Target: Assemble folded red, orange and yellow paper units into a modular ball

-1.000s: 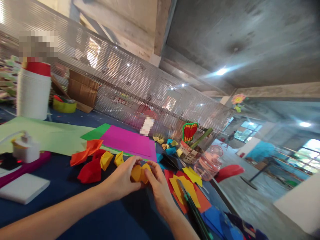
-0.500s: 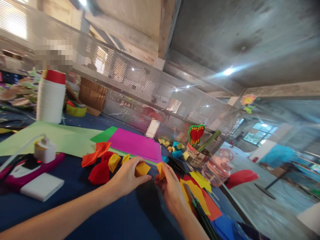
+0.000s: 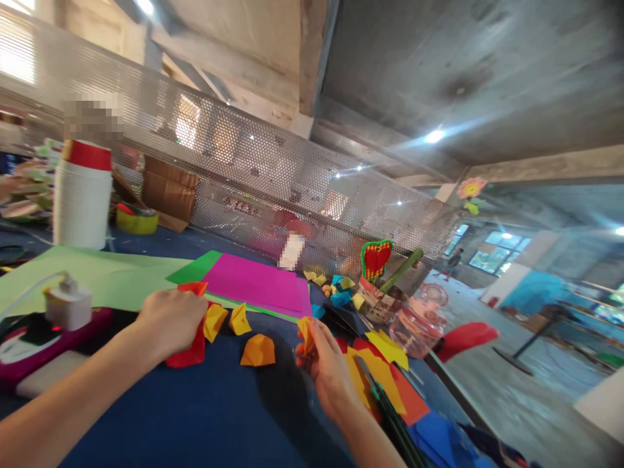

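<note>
Change: my left hand (image 3: 170, 318) let go of one folded orange piece (image 3: 258, 351) and swung left. Half a second ago it was on that piece, which now sits alone on the bench (image 3: 195, 422), between my hands. Left hand is now over the red piece (image 3: 189, 354) and the orange-red piece (image 3: 195, 288); its fingers are turned away, can't tell if they're wide, narrow or gripping. My right hand (image 3: 332, 374) hasn't let go: fingers narrow, pinching the second folded orange piece (image 3: 306, 333). For the work in hand, I'd judge the two orange pieces are parted, one set down, one kept in my grip.

Counts: folded orange, two (one on the bench, one held). Small folded yellow pieces (image 3: 213, 323), two, near each other, left of the set-down orange. Red, at least one, partly behind my hand, exact number unclear. Orange-red, at least one, same problem. Black-and-green tool (image 3: 392, 419), one, lying across loose flat papers (image 3: 392, 387), too overlapped to count. Magenta paper (image 3: 253, 279), one sheet at least. Clear pink jar (image 3: 414, 328), one. Heart ornament (image 3: 377, 259), one. White charger (image 3: 68, 305), one
</note>
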`<state>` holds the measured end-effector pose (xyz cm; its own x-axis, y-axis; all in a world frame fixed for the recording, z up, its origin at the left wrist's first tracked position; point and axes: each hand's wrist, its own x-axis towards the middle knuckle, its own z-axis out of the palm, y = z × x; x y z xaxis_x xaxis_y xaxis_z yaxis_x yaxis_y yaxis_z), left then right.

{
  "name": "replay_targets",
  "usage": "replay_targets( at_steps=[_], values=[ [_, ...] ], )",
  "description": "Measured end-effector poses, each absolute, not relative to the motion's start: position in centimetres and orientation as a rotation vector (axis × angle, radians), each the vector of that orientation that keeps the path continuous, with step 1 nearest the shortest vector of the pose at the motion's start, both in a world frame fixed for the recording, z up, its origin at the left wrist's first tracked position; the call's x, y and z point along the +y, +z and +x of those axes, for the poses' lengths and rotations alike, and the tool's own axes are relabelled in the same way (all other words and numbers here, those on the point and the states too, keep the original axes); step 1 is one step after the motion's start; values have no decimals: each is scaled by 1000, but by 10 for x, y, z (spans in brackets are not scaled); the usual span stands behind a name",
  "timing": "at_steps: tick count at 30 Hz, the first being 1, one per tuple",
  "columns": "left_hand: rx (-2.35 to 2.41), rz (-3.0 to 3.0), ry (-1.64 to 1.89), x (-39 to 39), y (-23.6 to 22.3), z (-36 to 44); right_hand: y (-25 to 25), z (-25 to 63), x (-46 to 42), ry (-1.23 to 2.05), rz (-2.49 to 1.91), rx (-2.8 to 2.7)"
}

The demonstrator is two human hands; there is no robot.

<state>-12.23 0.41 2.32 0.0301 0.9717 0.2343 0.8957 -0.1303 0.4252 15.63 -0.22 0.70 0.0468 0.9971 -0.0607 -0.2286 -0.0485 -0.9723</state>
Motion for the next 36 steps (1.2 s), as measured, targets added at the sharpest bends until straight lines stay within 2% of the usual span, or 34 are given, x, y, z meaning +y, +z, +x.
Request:
replay_targets(
  at_steps=[4,10,19,36],
  values=[
    [2028,2147,686,4,26,-110,8,157,-3,1308,-1110,-976],
    [1657,2121,860,4,43,-87,8,155,-5,1344,-1106,-980],
    [1189,1509,956,-7,7,-24,3,155,-8,1326,-1013,-1073],
    [697,772,1061,-9,9,-22,11,151,-10,1427,-915,-902]
  ],
)
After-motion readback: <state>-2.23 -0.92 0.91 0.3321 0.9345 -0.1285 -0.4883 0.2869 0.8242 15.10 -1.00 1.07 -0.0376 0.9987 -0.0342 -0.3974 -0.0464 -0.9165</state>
